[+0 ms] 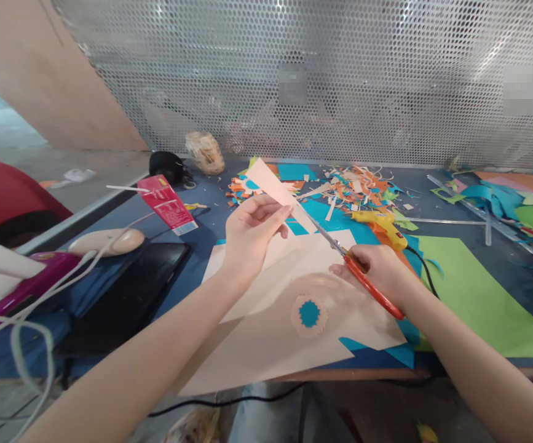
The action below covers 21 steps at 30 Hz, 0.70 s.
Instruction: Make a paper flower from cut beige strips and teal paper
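My left hand pinches a pale strip of paper above the table. In my right hand are scissors with red handles, their blades lying along the strip's lower right edge. Whether the blades are parted I cannot make out. Beneath both hands lie large pale paper sheets, overlapping one another. A cut-out paper ring with a zigzag edge and a blue centre rests on them. Blue paper shows from under the sheets.
A yellow glue gun lies beyond my right hand, near a heap of paper scraps. Green paper is at the right. Leftward are a black tablet-like slab, a pink carton and white cables. Perforated metal borders the back.
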### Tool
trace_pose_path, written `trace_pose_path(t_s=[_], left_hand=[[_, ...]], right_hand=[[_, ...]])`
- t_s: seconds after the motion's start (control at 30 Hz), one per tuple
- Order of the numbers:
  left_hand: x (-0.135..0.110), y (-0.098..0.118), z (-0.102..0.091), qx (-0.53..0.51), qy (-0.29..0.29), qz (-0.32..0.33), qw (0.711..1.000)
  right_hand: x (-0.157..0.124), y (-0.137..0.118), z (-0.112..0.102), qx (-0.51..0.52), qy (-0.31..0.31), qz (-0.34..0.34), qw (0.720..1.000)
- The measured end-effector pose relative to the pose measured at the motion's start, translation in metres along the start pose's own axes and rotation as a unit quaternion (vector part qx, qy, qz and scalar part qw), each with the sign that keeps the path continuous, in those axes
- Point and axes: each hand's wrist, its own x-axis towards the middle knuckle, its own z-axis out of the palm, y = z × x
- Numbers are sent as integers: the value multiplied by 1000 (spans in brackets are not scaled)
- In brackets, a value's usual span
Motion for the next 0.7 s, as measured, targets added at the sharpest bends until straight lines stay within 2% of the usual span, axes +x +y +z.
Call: trace_pose_path(t_s=[0.37,0.7], left_hand=[[-4,-2,1,7,-27,-49,998],[-5,-1,2,25,-46,9,999]], right_hand=[[0,0,0,9,10,12,1000],[-4,-5,-4,16,-8,10,1000]])
